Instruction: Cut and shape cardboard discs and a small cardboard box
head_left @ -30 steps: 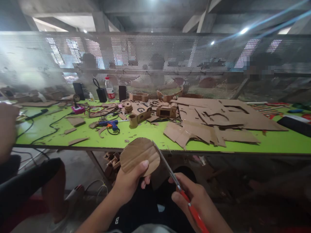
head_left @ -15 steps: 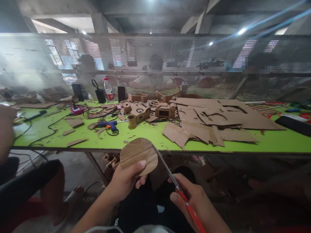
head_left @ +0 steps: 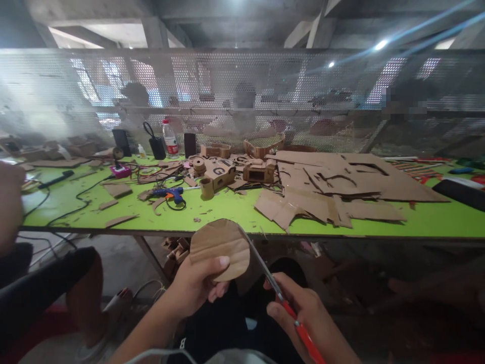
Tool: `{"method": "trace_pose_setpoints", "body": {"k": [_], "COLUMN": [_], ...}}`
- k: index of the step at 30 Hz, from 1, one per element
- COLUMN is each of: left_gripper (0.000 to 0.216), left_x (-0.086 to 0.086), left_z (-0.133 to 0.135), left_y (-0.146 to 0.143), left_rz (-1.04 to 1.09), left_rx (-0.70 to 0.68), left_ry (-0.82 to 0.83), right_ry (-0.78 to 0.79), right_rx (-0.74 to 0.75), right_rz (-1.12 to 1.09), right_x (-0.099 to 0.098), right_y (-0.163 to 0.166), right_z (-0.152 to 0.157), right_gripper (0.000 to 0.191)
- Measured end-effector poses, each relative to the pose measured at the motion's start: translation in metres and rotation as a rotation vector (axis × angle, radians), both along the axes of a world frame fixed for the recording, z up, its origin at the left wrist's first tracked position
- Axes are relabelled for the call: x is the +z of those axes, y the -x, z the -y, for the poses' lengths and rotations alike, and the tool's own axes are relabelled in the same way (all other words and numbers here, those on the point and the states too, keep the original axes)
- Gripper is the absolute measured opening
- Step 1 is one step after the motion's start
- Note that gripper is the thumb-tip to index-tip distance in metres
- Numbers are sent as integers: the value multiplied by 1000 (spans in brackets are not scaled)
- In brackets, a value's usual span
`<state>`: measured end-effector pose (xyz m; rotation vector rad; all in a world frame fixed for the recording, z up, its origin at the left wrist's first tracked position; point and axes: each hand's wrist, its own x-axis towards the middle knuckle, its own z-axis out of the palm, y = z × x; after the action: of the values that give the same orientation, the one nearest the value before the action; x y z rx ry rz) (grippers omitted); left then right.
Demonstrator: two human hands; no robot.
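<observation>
Head view: left hand (head_left: 197, 288) pinches cardboard disc (head_left: 220, 247); right hand (head_left: 303, 316) grips scissors (head_left: 280, 298).

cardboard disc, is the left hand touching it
Touching. The head view shows the left hand gripping the cardboard disc, thumb pressed on its face, fingers curled behind its lower edge. The right hand holds scissors beside it.

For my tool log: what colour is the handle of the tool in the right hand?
Red handle on the cutting tool; head view shows it.
</observation>
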<state>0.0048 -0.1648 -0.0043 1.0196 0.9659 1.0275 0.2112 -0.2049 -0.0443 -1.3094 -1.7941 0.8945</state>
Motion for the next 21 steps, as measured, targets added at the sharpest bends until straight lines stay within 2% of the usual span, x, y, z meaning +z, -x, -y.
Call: {"method": "trace_pose_setpoints", "body": {"k": [7,15,21], "left_gripper": [41,32,33], "left_x": [5,12,9], "left_z": [-1,1,0], "left_y": [2,6,15], "left_rz": [-1,-49,-74], "left_rx": [-80,-101,-125], "left_ry": [28,14,49], "right_ry": [-41,-15,-27], "right_rx": [25,12,-7], "right_rz": [-17,-1,8], "right_x": [-5,-2,-11], "right_y": [0,-2,-7], "right_z": [-2,-1,2], "right_gripper": [32,31,33]}}
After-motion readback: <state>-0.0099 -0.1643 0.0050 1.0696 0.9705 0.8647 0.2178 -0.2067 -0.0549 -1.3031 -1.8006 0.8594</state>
